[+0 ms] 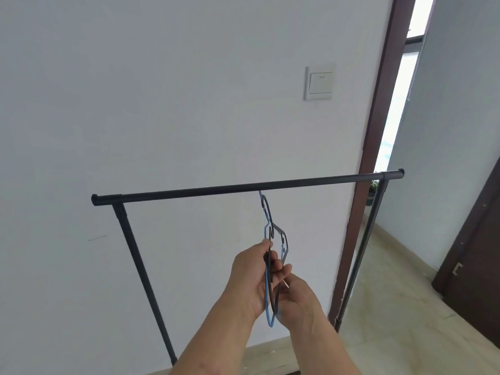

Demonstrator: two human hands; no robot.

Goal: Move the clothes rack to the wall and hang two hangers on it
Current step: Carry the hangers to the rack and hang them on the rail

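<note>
A black clothes rack stands close against the white wall, its top bar running from left to right and its two legs slanting down. Just below the bar's middle I hold two thin hangers pressed together, a blue hanger and a black hanger. The blue one's hook reaches up to the bar; whether it rests on the bar I cannot tell. My left hand grips both hangers from the left. My right hand pinches them from the right, lower down.
A white light switch sits on the wall above the bar. A dark brown door frame stands at the right, with the rack's right leg in front of it. A dark door and pale tiled floor lie beyond.
</note>
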